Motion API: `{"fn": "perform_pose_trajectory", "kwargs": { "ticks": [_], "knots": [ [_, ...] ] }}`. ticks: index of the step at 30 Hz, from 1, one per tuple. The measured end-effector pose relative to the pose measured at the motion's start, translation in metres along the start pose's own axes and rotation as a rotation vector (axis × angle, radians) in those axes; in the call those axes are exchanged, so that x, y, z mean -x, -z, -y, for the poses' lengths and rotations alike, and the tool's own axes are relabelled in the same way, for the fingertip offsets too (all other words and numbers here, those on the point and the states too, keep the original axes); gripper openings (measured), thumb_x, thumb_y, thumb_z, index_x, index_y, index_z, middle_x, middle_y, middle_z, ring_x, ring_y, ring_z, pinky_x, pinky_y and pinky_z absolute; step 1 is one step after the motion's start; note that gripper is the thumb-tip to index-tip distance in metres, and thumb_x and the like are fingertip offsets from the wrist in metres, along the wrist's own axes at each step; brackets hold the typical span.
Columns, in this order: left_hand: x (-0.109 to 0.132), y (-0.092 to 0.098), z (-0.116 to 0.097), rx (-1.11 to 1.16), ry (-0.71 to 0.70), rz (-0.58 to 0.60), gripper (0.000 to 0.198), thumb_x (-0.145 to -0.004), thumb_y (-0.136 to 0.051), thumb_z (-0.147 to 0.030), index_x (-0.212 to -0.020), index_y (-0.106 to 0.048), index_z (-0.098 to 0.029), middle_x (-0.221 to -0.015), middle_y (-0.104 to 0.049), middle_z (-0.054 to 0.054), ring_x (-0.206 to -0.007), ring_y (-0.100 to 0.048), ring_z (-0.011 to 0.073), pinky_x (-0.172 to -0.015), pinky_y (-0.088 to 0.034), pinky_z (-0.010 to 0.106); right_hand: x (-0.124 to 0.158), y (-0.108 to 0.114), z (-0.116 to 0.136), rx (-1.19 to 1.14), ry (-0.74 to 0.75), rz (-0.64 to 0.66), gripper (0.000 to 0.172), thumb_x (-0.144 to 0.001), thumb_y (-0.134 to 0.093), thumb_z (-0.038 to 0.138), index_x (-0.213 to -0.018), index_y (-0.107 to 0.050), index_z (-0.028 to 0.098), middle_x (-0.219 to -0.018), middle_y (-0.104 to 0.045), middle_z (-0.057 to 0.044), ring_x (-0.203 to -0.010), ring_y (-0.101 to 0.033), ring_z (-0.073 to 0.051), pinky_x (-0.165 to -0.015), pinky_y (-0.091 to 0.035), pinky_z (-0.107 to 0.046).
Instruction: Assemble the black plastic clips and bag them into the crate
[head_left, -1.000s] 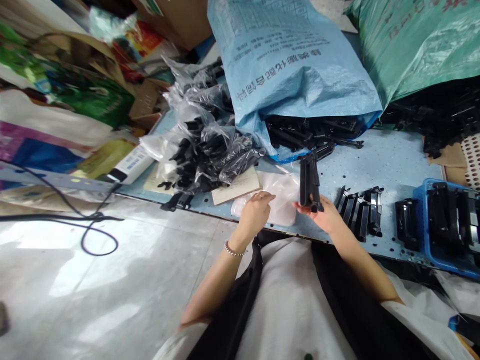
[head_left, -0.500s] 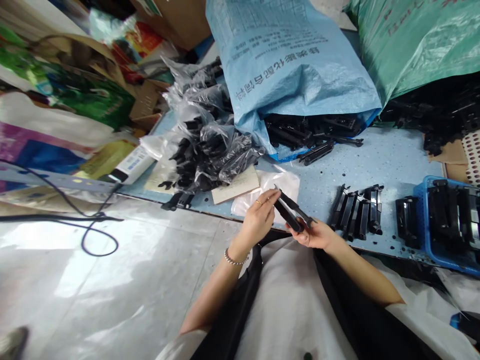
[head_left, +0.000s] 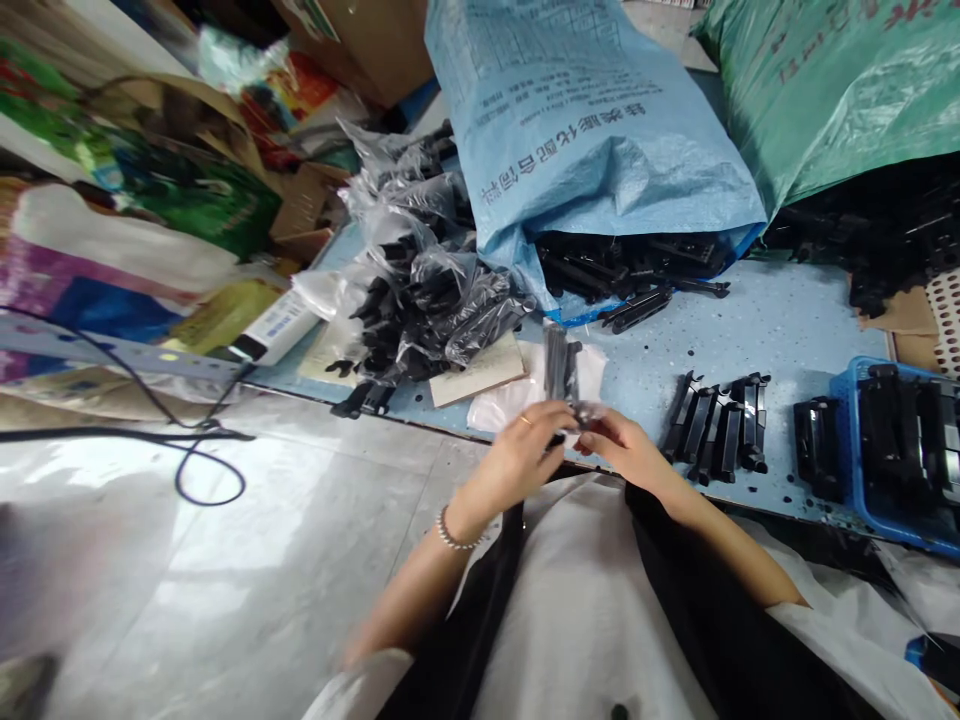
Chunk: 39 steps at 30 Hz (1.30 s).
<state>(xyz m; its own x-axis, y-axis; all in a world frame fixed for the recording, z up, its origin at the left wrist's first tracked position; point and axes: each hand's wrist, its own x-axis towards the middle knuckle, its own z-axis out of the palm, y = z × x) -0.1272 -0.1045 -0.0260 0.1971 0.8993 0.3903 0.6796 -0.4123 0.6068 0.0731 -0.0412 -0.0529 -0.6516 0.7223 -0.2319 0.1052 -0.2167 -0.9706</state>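
Note:
At the table's front edge, my left hand (head_left: 519,458) is closed around the lower end of long black plastic parts (head_left: 556,362). The parts point away from me and are blurred by motion; I cannot tell how many there are. My right hand (head_left: 624,452) closes on the same lower end from the other side, its fingertips close to the left ones. Beneath them lies a flat clear plastic bag (head_left: 594,366). To the right, several similar black parts (head_left: 703,425) lie side by side on the blue table (head_left: 795,335).
A blue woven sack (head_left: 600,130) spills black parts at the back; a green sack (head_left: 832,100) stands beside it. Bagged parts (head_left: 420,290) are heaped left, near a cardboard piece (head_left: 480,370). A blue basket (head_left: 851,440) of parts stands right. A cable (head_left: 225,497) hangs left.
The black parts have swung from lying slantwise between my hands to pointing away from me. My hands have come closer together at the parts' near end.

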Motion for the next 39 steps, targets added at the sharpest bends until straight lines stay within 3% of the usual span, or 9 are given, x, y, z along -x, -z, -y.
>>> {"fn": "perform_pose_trajectory", "kwargs": {
  "ticks": [3,7,11,15,19,23,26,32,39],
  "knots": [
    [-0.017,0.055,0.029,-0.236,0.013,-0.102,0.022,-0.091,-0.056,-0.007,-0.105,-0.065,-0.021,-0.114,-0.068,0.006,-0.113,-0.066,0.0208,-0.102,-0.057,0.039,0.001,0.01,0.003,-0.06,-0.011,0.052,0.042,-0.093,-0.063,0.045,-0.126,-0.063,0.019,-0.103,-0.072,-0.006,-0.083,-0.069,-0.016,-0.08,-0.057,-0.034],
    [-0.034,0.124,0.104,-0.43,0.092,-0.194,0.011,-0.089,-0.061,-0.019,-0.096,-0.068,-0.018,-0.136,-0.057,0.011,-0.124,-0.058,0.024,-0.107,-0.052,0.048,0.006,0.022,-0.007,-0.014,-0.041,-0.05,0.037,-0.093,-0.064,0.046,-0.117,-0.068,0.018,-0.093,-0.073,-0.005,-0.081,-0.069,-0.016,-0.079,-0.058,-0.034],
    [-0.029,0.144,0.167,-0.403,0.275,-0.059,0.017,-0.089,-0.054,-0.028,-0.093,-0.068,-0.02,-0.126,-0.065,0.015,-0.128,-0.058,0.0312,-0.113,-0.046,0.057,0.024,0.041,-0.006,0.141,-0.065,-0.069,0.035,-0.097,-0.058,0.044,-0.118,-0.069,0.018,-0.098,-0.075,-0.007,-0.089,-0.072,-0.019,-0.083,-0.059,-0.036],
    [-0.017,0.126,0.168,-0.454,0.33,-0.114,0.018,-0.085,-0.061,-0.026,-0.1,-0.071,-0.023,-0.136,-0.062,0.016,-0.139,-0.049,0.04,-0.117,-0.036,0.066,0.053,0.09,0.015,0.667,0.052,-0.17,0.033,-0.102,-0.048,0.031,-0.127,-0.068,0.022,-0.114,-0.073,-0.01,-0.101,-0.071,-0.023,-0.09,-0.058,-0.04],
    [-0.017,0.075,0.113,-0.68,0.352,-0.215,0.034,-0.084,-0.06,-0.013,-0.116,-0.068,-0.017,-0.16,-0.039,0.018,-0.148,-0.029,0.0518,-0.109,-0.026,0.083,0.06,0.144,0.025,1.369,0.103,-0.155,0.053,-0.093,-0.037,0.002,-0.136,-0.064,0.019,-0.136,-0.064,-0.015,-0.122,-0.06,-0.031,-0.097,-0.054,-0.048],
    [-0.021,-0.02,0.056,-0.44,0.209,-0.045,0.014,-0.089,-0.065,-0.022,-0.101,-0.066,-0.015,-0.111,-0.068,0.016,-0.11,-0.063,0.0329,-0.095,-0.054,0.054,0.03,0.161,0.026,1.649,0.087,0.047,0.054,-0.091,-0.038,-0.002,-0.131,-0.067,0.019,-0.147,-0.056,-0.013,-0.122,-0.058,-0.031,-0.096,-0.054,-0.045],
    [-0.019,-0.071,0.043,-0.33,0.297,0.09,0.008,-0.091,-0.064,-0.024,-0.089,-0.066,-0.016,-0.096,-0.067,0.013,-0.093,-0.065,0.0275,-0.083,-0.056,0.042,0.013,0.147,0.039,1.684,-0.003,0.092,0.041,-0.099,-0.04,0.009,-0.127,-0.068,0.019,-0.138,-0.061,-0.016,-0.113,-0.063,-0.029,-0.086,-0.055,-0.04],
    [-0.013,-0.06,0.065,0.22,0.499,0.111,0.012,-0.085,-0.066,-0.019,-0.072,-0.068,-0.02,-0.086,-0.066,0.004,-0.08,-0.064,0.017,-0.077,-0.054,0.03,0.02,0.108,0.047,1.689,-0.43,-0.173,0.048,-0.105,-0.044,0.047,-0.12,-0.063,0.005,-0.099,-0.07,-0.022,-0.089,-0.072,-0.035,-0.07,-0.055,-0.04],
    [-0.015,-0.049,0.065,0.308,0.567,0.034,0.023,-0.085,-0.067,-0.028,-0.064,-0.065,-0.02,-0.081,-0.066,0.004,-0.081,-0.064,0.0182,-0.079,-0.053,0.032,0.037,0.077,0.015,1.507,-0.163,-0.274,0.059,-0.099,-0.058,0.041,-0.147,-0.039,0.011,-0.122,-0.066,-0.028,-0.107,-0.069,-0.039,-0.074,-0.057,-0.04]
  ]
}}
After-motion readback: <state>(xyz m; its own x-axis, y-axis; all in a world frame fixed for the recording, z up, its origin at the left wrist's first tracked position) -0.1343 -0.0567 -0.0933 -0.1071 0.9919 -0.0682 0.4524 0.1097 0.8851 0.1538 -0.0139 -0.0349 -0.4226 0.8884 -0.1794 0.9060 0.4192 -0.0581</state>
